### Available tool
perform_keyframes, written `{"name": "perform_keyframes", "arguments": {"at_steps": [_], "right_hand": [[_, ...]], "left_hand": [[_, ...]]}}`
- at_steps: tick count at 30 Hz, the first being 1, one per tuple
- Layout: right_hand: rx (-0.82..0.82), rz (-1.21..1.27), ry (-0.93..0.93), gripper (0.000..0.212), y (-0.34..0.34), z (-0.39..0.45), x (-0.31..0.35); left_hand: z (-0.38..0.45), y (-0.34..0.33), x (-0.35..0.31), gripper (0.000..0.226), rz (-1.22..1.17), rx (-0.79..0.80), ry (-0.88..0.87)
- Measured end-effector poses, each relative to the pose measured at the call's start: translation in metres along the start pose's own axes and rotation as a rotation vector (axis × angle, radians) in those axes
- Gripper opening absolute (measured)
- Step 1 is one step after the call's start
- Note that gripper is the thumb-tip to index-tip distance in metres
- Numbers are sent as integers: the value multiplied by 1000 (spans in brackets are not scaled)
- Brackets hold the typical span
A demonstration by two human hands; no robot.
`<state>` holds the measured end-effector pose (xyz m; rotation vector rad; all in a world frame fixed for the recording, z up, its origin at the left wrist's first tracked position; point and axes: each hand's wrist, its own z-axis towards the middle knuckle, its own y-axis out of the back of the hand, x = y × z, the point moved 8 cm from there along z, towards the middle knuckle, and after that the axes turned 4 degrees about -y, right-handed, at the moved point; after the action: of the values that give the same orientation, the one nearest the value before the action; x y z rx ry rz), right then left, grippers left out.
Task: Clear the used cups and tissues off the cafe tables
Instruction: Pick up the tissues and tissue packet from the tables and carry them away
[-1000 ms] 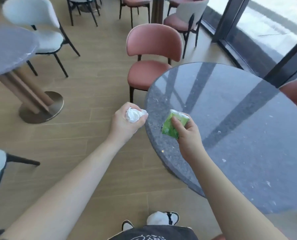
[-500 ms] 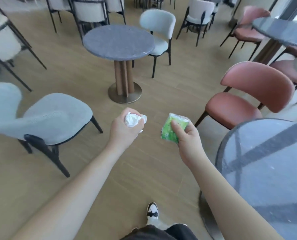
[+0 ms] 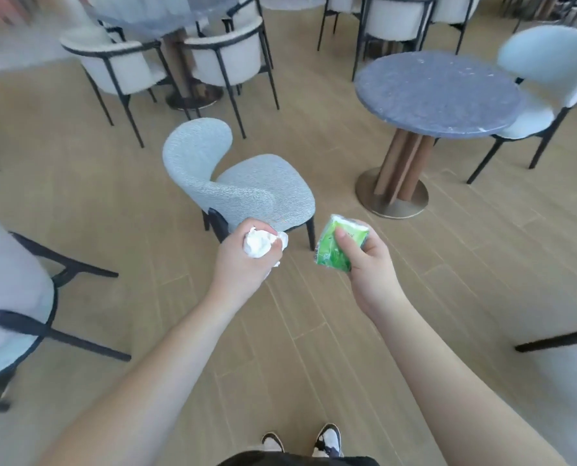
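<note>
My left hand [image 3: 243,260] grips a crumpled white tissue [image 3: 259,247], which bulges out between the curled fingers and thumb. My right hand [image 3: 369,260] holds a small green tissue pack [image 3: 334,245], thumb pressed on its front face. Both hands are held out in front of me at about waist height, above the wooden floor, a short gap between them. No cups are in view.
A light grey chair [image 3: 246,190] stands just beyond my hands. A round grey table [image 3: 438,92] on a wooden pedestal is at the right, a pale chair [image 3: 549,72] behind it. More white chairs and a table [image 3: 166,18] stand at the back left. Chair parts flank me.
The view has swung left, away from the dark window-side table and pink chairs. Both hands keep the same hold on the tissue and the green pack.
</note>
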<state>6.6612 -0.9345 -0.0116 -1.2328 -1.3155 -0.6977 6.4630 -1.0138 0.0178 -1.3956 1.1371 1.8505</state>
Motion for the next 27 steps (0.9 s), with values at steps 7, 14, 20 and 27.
{"name": "perform_keyframes", "arguments": {"at_steps": [7, 14, 20, 27], "right_hand": [[319, -49, -145, 27, -142, 38, -47], [475, -102, -214, 25, -288, 73, -78], [546, -137, -243, 16, -399, 94, -99], [557, -142, -271, 12, -469, 134, -114]], "left_hand": [[2, 126, 42, 17, 24, -281, 112], [9, 257, 92, 12, 1, -528, 163], [34, 354, 122, 10, -32, -639, 205], [75, 422, 140, 8, -37, -686, 219]]}}
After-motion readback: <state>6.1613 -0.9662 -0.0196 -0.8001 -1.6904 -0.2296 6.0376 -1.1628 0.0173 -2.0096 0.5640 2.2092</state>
